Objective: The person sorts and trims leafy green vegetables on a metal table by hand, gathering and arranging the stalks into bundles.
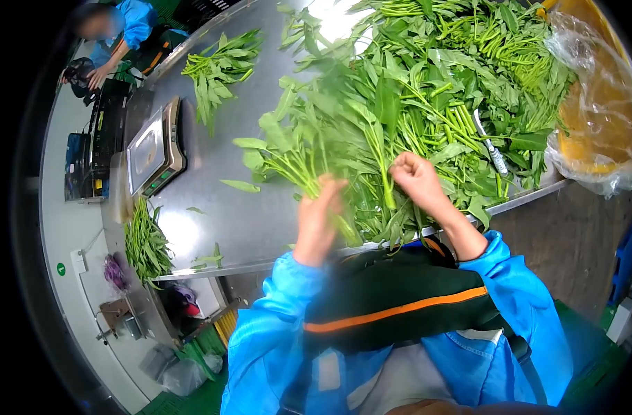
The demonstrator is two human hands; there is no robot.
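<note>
We've got a bench scale (146, 155) on the left part of the steel table (222, 173). Off the right end: yellow tub (610, 31), clear plastic sheet (579, 149) draped over its near side. Far left, we see a co-worker in blue (137, 21) at a dark mesh item (79, 75), contents too small for us to read, black boxy gear (108, 117) just beside. Left wall has a round green sign (61, 269) and, near it, a white box (78, 261); a purple bundle (114, 272) sits lower. Below, clear plastic bags (181, 377) near the green floor (174, 402). Blue bin (626, 266) at right, partly cut off by the lens edge.
</note>
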